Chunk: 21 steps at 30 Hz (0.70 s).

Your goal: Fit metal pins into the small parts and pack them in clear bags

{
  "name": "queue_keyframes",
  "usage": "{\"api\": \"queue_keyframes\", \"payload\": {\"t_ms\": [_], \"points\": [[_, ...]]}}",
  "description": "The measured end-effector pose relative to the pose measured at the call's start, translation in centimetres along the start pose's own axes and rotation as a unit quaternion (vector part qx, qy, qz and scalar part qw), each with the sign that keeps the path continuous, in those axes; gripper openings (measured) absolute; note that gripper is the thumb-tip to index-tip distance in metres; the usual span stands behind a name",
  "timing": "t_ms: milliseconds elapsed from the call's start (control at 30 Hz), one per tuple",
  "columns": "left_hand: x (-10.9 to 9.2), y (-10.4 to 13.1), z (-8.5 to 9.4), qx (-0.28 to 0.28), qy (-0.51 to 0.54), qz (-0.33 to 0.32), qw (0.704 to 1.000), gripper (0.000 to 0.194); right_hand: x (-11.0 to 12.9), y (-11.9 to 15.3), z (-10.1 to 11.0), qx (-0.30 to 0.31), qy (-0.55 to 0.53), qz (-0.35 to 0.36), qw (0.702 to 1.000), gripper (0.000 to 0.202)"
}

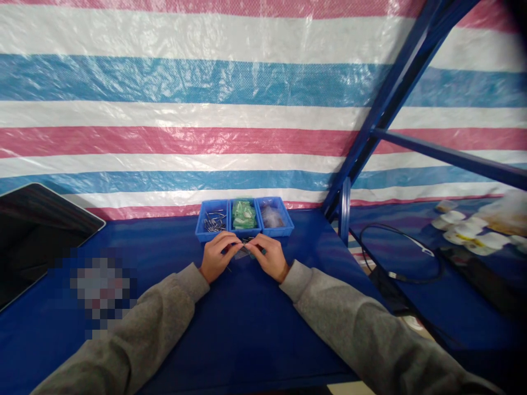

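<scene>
My left hand (pixel 218 254) and my right hand (pixel 268 255) meet just in front of three blue bins, fingertips pinched close together. Between them is something small and dark, too small to make out, with a bit of clear plastic (pixel 242 254) below it. The left bin (pixel 198 230) holds several thin metal pieces (pixel 214 221). Green packets (pixel 244 214) fill the middle bin (pixel 257 227). In the right bin (pixel 288 226) lies a clear plastic bag (pixel 272 215) with contents I cannot make out.
A dark-screened tablet or monitor (pixel 37 236) lies at the left, near a pixelated patch. Blue metal framing (pixel 370 131) rises at the right. Beyond it, a second blue table holds a black cable (pixel 397 277) and white rolls (pixel 465 230). Striped sheeting (pixel 185 82) hangs behind.
</scene>
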<state>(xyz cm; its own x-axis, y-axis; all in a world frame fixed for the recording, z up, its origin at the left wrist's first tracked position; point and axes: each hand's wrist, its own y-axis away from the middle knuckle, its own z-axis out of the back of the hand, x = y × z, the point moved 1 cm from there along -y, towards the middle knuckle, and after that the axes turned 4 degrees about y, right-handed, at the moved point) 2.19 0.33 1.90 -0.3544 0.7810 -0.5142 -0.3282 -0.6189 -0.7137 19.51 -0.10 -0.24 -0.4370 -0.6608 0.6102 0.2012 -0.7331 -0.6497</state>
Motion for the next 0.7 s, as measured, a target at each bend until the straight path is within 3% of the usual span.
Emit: {"api": "queue_keyframes", "payload": {"t_ms": [167, 333, 567, 700], "points": [[0.26, 0.34, -0.12, -0.013, 0.036, 0.042, 0.998, 0.009, 0.13, -0.08, 0.16, -0.02, 0.006, -0.014, 1.0, 0.024], [0.62, 0.67, -0.39, 0.013, 0.033, 0.091, 0.995, 0.01, 0.05, 0.0, 0.18, -0.022, 0.007, -0.022, 0.999, 0.024], [0.3, 0.19, -0.27, 0.026, -0.024, 0.011, 0.999, 0.01, 0.14, 0.1, 0.37, -0.042, 0.013, -0.031, 0.999, 0.026], [0.48, 0.32, -0.34, -0.002, -0.03, 0.014, 0.999, 0.012, 0.28, 0.08, 0.48, -0.036, 0.009, -0.026, 0.999, 0.024]]}}
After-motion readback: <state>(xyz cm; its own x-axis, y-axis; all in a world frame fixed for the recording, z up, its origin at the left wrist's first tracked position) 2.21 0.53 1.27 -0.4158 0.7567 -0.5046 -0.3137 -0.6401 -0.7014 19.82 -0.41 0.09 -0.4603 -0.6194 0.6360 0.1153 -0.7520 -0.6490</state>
